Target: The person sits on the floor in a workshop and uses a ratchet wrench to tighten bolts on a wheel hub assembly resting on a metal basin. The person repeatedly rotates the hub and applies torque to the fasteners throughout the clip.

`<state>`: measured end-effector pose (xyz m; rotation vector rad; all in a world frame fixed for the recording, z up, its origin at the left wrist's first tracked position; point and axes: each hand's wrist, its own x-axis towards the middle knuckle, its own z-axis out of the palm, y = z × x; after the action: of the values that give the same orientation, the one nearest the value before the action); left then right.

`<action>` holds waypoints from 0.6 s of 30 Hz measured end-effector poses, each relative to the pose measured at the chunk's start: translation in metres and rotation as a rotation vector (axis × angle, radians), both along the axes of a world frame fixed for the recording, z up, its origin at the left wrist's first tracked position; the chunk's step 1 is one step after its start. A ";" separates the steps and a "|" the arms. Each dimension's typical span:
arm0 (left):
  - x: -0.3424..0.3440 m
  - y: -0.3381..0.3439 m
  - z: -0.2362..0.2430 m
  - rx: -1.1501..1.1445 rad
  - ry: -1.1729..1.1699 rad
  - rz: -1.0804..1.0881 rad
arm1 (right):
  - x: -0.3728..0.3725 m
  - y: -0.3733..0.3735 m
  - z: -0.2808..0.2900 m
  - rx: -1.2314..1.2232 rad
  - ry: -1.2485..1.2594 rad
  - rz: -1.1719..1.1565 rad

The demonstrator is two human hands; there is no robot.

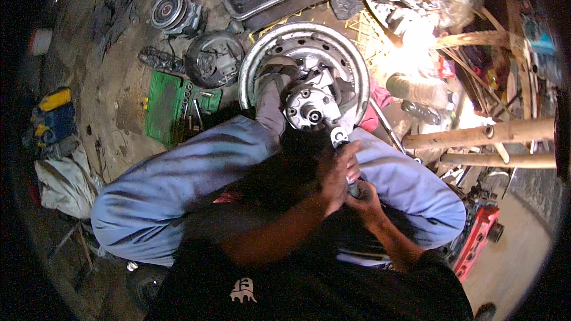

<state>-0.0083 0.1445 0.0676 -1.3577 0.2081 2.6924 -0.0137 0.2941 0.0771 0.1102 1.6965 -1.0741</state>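
Observation:
A ratchet wrench (339,137) lies along my two hands, its round head up against the near right side of a silver metal machine part (308,100). That part has a round face with a central shaft and bolt holes around it. It rests on a steel wheel rim (352,47) between my legs. My left hand (338,172) is closed around the wrench just below its head. Lower down, my right hand (364,197) grips the handle's end. Whether a socket sits on the wrench I cannot tell. My feet bear on the rim at either side of the part.
An opened green socket case (164,107) lies on the floor at left, near a dark round housing (214,58) and a pulley unit (172,13). A large metal tray (267,9) stands beyond the rim. Wooden poles (476,134) and a bright lamp glare fill the right side.

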 end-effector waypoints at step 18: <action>-0.145 -0.171 -0.068 -1.321 0.844 -1.323 | 0.036 -0.049 -0.018 -0.058 0.801 -1.302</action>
<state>-0.1531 -0.0263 0.0000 0.2330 2.1600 1.4932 0.0224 0.2450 0.0594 0.9502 2.3066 -2.3319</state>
